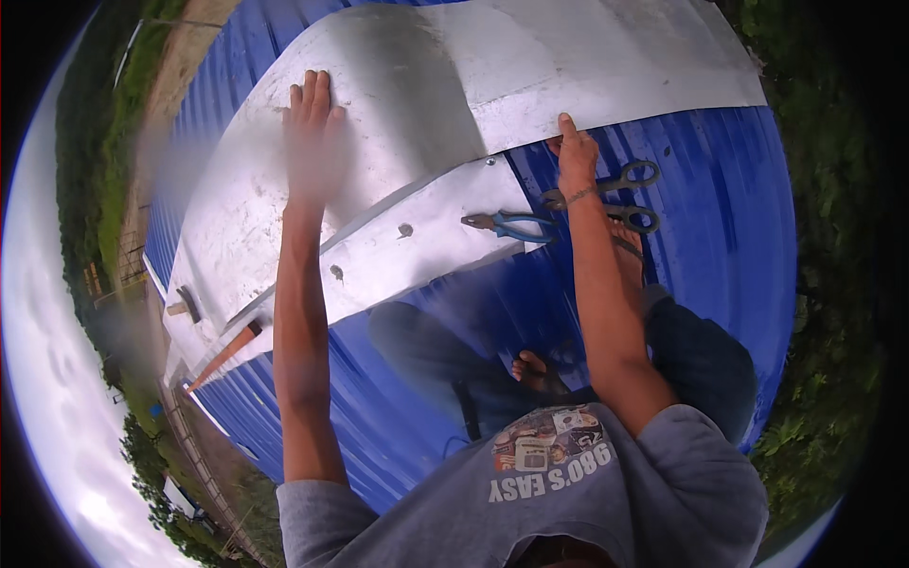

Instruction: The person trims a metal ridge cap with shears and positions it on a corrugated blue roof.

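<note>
My left hand [312,128] lies flat, fingers together and stretched out, on a bent silver metal ridge sheet [398,85] that caps a blue corrugated roof [720,218]. My right hand [575,151] pinches the lower edge of that sheet, thumb on top and fingers under it. Just below the right hand lie grey-handled tin snips [620,194] and blue-handled pliers [507,224], the pliers partly on a second silver ridge piece [426,241] fixed with screws.
My legs in dark trousers and a bare foot [535,369] rest on the blue roof below the sheet. A hammer with an orange handle [222,350] lies at the left end of the ridge. Trees and ground lie far beyond the roof edges.
</note>
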Demonstrator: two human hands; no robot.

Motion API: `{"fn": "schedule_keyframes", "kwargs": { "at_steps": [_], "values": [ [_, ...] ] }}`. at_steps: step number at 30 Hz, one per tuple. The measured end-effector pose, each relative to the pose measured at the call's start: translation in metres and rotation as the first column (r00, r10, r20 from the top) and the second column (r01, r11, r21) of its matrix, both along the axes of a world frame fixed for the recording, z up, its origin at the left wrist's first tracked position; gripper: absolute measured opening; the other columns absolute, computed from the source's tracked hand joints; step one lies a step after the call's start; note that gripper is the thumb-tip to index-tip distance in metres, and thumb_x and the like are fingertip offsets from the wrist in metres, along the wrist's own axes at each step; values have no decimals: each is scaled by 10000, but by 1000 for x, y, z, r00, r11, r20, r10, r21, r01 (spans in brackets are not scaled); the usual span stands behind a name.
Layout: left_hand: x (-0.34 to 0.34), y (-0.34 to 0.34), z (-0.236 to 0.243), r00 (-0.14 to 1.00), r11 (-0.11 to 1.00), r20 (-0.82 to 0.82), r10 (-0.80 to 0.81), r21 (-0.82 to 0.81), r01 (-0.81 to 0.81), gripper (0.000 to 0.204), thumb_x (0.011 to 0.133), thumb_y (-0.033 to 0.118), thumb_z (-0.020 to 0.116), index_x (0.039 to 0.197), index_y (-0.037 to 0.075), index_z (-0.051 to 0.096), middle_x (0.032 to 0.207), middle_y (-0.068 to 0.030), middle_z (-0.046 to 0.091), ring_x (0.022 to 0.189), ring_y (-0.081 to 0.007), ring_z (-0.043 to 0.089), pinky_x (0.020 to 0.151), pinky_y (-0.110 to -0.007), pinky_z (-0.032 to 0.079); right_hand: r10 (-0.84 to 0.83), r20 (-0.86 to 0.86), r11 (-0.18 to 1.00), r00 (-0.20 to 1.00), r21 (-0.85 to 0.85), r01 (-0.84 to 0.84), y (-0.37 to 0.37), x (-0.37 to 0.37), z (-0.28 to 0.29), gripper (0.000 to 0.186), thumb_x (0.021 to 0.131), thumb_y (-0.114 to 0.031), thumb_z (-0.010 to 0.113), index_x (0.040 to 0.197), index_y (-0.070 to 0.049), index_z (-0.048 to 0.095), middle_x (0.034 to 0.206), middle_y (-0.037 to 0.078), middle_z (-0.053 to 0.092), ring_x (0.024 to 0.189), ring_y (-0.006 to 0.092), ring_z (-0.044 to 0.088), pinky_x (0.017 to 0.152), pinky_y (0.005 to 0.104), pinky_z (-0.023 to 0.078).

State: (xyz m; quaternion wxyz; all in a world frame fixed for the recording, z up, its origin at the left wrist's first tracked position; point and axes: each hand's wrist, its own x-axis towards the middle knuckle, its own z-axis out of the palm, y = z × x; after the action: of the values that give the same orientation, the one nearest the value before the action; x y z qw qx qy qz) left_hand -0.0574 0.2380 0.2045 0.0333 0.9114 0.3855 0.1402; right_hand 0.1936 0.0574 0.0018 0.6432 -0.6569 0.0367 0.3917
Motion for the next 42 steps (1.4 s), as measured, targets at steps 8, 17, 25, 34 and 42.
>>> {"fn": "schedule_keyframes", "kwargs": {
  "at_steps": [8,17,25,34,42],
  "values": [
    [-4,-3,2,1000,1000,26,-6,-12,6,539,1035,352,317,1517,109,318,1575,-148,276,1469,-366,191,1187,-498,105,145,-63,989,987,-7,-145,5,-1,-12,448,895,-458,645,915,-10,654,842,70,653,781,155,598,704,294,471],
    [1,-3,3,1000,1000,24,-9,-13,10,537,1000,271,373,1488,49,347,1555,-174,305,1459,-381,210,1181,-515,129,48,-89,998,995,39,-45,6,-9,-15,493,899,-446,626,908,45,668,815,102,659,748,184,593,710,333,473],
    [-1,-1,2,1000,1000,10,3,-19,-3,537,1000,271,368,1494,64,341,1559,-169,299,1461,-384,203,1180,-521,125,-90,-15,983,996,160,91,-5,26,26,474,925,-364,621,1069,88,628,1051,123,631,945,174,583,873,308,458],
    [-7,2,-5,1000,999,-10,11,45,-11,544,1028,350,313,1521,121,310,1578,-121,277,1478,-333,179,1198,-469,102,-242,115,870,963,465,164,11,85,111,306,927,-260,619,948,45,642,934,50,593,874,118,527,808,267,426],
    [-7,-2,-2,999,999,33,22,46,-23,547,1022,356,354,1514,119,323,1571,-122,294,1467,-346,203,1195,-474,117,-121,590,967,798,251,-39,-1,85,164,341,960,-219,592,1063,102,650,1084,103,654,1006,127,580,897,266,449]
  ]
}}
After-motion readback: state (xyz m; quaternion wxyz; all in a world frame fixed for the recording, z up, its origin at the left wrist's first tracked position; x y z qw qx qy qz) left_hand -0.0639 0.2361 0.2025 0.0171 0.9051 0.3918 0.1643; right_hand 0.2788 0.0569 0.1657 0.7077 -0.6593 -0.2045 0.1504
